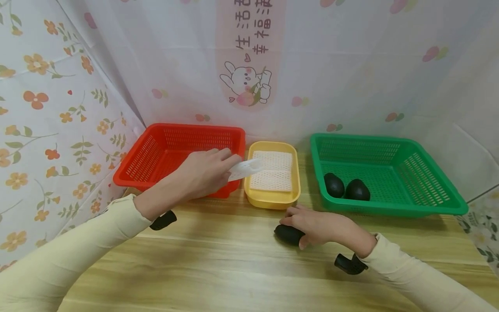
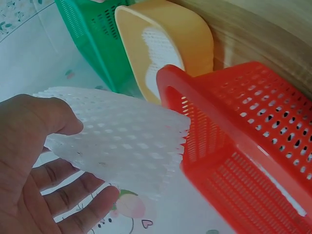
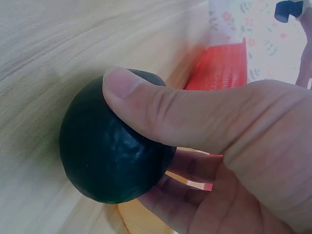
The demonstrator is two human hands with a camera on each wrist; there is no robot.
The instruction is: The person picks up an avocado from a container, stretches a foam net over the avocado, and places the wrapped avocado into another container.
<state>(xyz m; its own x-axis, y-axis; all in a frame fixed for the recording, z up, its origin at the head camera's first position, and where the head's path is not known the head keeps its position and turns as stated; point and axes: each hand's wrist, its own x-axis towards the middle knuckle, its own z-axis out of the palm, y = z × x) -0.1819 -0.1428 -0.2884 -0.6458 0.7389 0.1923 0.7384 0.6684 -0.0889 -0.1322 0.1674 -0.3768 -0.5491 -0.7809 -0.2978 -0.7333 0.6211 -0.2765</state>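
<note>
My left hand is raised between the red basket and the yellow container. It pinches a white foam net sleeve between thumb and fingers, and the sleeve hangs flattened. On the table, my right hand grips a dark avocado, with the thumb along one side and the fingers round the other. More white foam net sleeves lie stacked in the yellow container. Two dark avocados rest in the near left corner of the green basket.
The red basket stands at the back left, with no contents visible in its seen part. A wooden table carries everything. Behind it hangs a printed white curtain; a floral cloth covers the left side.
</note>
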